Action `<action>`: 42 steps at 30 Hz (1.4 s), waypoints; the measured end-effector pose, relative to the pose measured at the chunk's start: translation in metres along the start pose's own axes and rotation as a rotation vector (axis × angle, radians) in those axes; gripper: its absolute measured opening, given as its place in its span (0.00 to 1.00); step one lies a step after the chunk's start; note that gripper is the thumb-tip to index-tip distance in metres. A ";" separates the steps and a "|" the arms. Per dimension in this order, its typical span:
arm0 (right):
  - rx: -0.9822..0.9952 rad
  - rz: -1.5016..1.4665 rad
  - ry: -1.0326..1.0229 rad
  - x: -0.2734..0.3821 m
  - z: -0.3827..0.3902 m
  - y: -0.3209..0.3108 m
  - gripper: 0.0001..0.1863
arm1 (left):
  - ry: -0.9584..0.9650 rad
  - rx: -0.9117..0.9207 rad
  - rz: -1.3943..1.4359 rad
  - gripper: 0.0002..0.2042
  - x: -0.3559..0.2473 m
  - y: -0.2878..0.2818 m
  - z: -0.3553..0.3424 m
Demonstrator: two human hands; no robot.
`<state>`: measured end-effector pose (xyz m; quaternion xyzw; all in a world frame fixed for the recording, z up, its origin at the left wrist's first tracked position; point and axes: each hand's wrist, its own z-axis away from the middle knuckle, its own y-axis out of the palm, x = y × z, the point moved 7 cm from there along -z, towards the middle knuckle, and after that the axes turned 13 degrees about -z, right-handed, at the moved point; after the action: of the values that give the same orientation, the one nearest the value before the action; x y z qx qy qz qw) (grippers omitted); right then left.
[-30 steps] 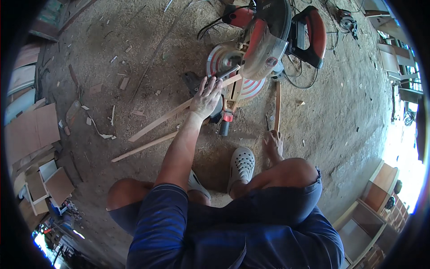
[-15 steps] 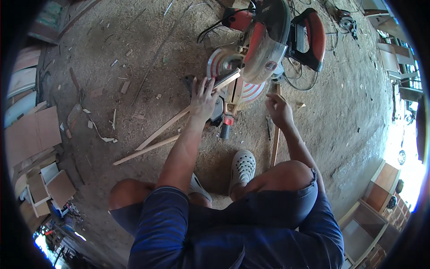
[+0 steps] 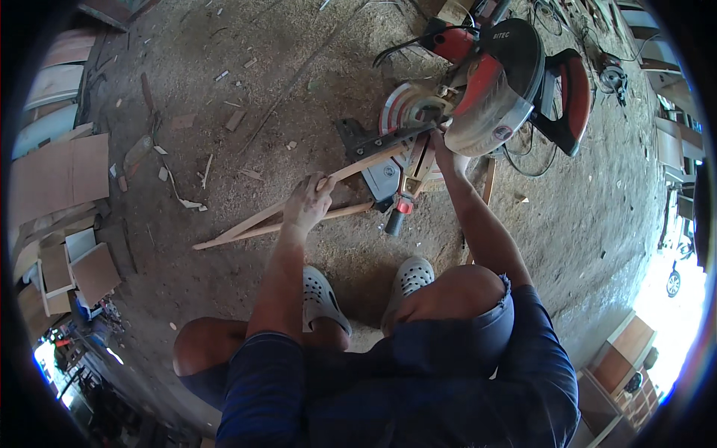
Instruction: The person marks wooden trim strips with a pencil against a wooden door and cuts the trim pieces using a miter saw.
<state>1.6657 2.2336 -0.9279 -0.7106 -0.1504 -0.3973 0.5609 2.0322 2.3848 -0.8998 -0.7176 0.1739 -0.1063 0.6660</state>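
My left hand (image 3: 308,203) is closed round a thin wooden strip (image 3: 366,163), which runs from the floor at the left up onto the mitre saw (image 3: 514,66). Along the saw's dark fence (image 3: 362,147) lies the strip's far part. My right hand (image 3: 450,155) is at that far end, beside the clear blade guard (image 3: 489,123); its fingers are bent onto the strip and partly hidden. The saw head leans right, its red and black handle (image 3: 575,101) untouched. A second strip (image 3: 299,226) lies below the held one, their left ends together.
Another wooden strip (image 3: 489,181) lies on the floor right of my right forearm. Cables (image 3: 534,168) loop beside the saw. A small power tool (image 3: 613,78) sits at the far right. Wood panels (image 3: 60,175) and boards line the left. Offcuts and sawdust cover the dirt floor near my white clogs (image 3: 414,275).
My left hand has moved down-left along the strip and grips it. My right hand has risen from beside the saw to the strip's far end. The view has shifted, so the saw appears further right.
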 end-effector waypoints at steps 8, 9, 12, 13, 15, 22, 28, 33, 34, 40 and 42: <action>-0.046 0.008 -0.004 0.002 -0.011 -0.005 0.13 | -0.001 0.054 0.050 0.27 -0.009 0.007 -0.008; -0.043 0.006 -0.009 0.003 -0.012 -0.005 0.13 | 0.000 0.053 0.049 0.27 -0.009 0.008 -0.008; -0.044 -0.002 -0.058 0.008 -0.008 -0.009 0.13 | 0.003 0.060 0.025 0.26 -0.010 0.012 -0.010; -0.051 -0.002 -0.079 0.011 -0.005 -0.010 0.13 | -0.003 0.078 0.005 0.26 -0.009 0.015 -0.010; -0.068 0.001 -0.133 0.016 0.001 -0.014 0.13 | -0.008 0.095 -0.016 0.25 -0.010 0.017 -0.009; -0.019 0.049 -0.431 0.046 0.015 -0.013 0.13 | 0.038 0.016 0.022 0.25 -0.014 0.002 -0.014; 0.057 0.081 -0.572 0.051 0.025 -0.023 0.14 | 0.031 0.062 0.009 0.26 -0.016 0.003 -0.012; 0.052 0.084 -0.609 0.053 0.032 -0.051 0.15 | 0.047 0.080 -0.006 0.27 -0.026 0.005 -0.016; 0.075 0.079 -0.557 0.058 0.036 -0.054 0.16 | 0.056 0.076 -0.013 0.28 -0.026 0.004 -0.013; 0.176 0.020 -0.239 0.034 0.061 -0.087 0.13 | 0.149 0.012 0.056 0.27 -0.058 0.000 -0.036; 0.195 0.063 -0.209 0.020 0.069 -0.094 0.12 | 0.172 -0.044 0.017 0.26 -0.074 -0.005 -0.050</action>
<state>1.6439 2.3228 -0.8530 -0.6947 -0.2232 -0.2869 0.6207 1.9463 2.3682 -0.8843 -0.7187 0.2386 -0.1580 0.6336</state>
